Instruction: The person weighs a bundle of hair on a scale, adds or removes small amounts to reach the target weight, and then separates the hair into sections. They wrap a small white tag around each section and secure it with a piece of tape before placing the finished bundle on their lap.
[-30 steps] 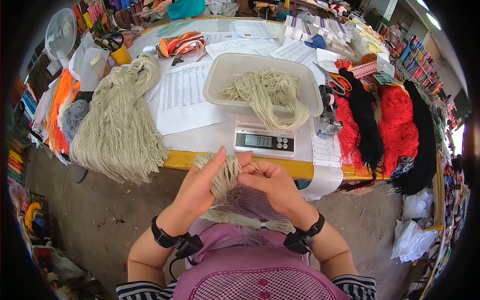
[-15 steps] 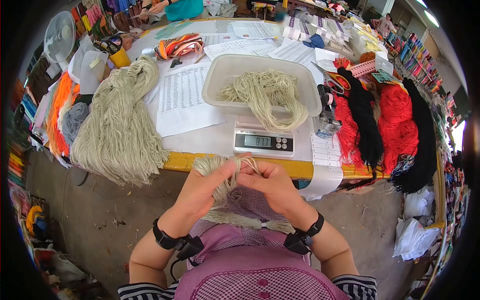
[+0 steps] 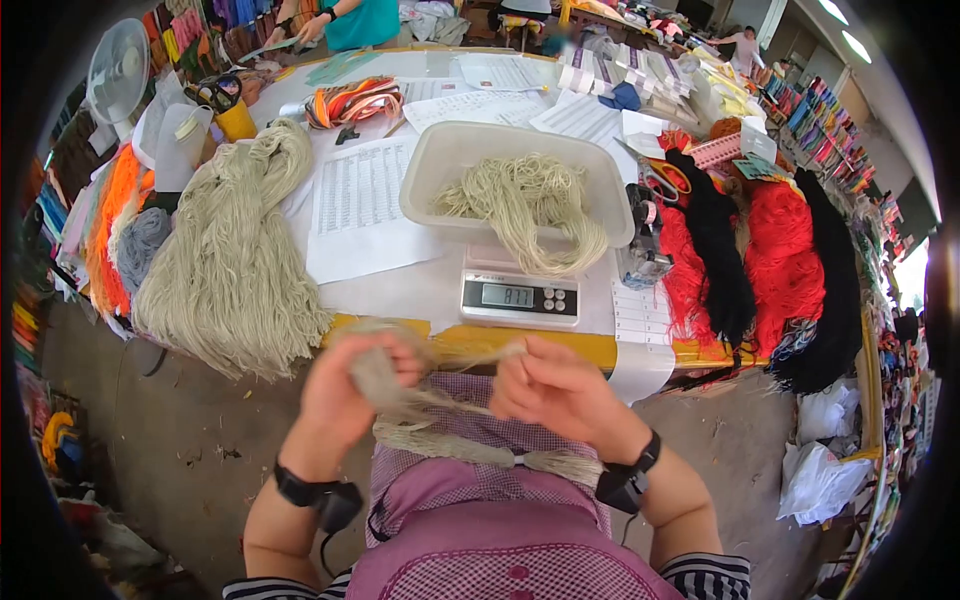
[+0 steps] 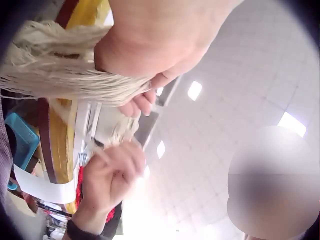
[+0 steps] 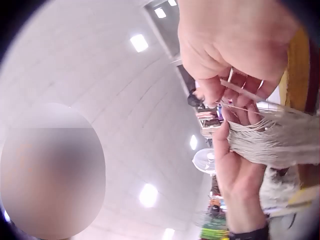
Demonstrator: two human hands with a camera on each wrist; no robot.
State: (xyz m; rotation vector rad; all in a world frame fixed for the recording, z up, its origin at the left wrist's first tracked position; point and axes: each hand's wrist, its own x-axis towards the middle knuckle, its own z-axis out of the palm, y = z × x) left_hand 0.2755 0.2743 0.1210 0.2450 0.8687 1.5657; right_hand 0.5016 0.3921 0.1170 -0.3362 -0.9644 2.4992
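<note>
In the head view the left hand (image 3: 343, 388) grips a bundle of pale grey-green yarn (image 3: 376, 378), blurred by motion. To its right, the right hand (image 3: 562, 388) has its fingers curled, pinching strands that stretch across from the bundle. The left wrist view shows the yarn (image 4: 75, 82) looped through the left hand (image 4: 155, 45). In the right wrist view, strands run from the right hand's (image 5: 235, 45) fingers to the yarn around the left hand (image 5: 242, 175). A tied yarn hank (image 3: 450, 445) lies across the lap.
A plastic tub (image 3: 420, 195) of pale yarn sits on a digital scale (image 3: 520, 300). A large pale hank (image 3: 230, 250) hangs over the table's left edge; red (image 3: 785, 250) and black yarn (image 3: 835, 290) lie at the right. Papers (image 3: 365, 200), scissors and a fan stand around.
The hands have moved apart, the left one leftward with the bundle. Strands now span the gap between them. The head view has shifted slightly; the scale and tub appear lower.
</note>
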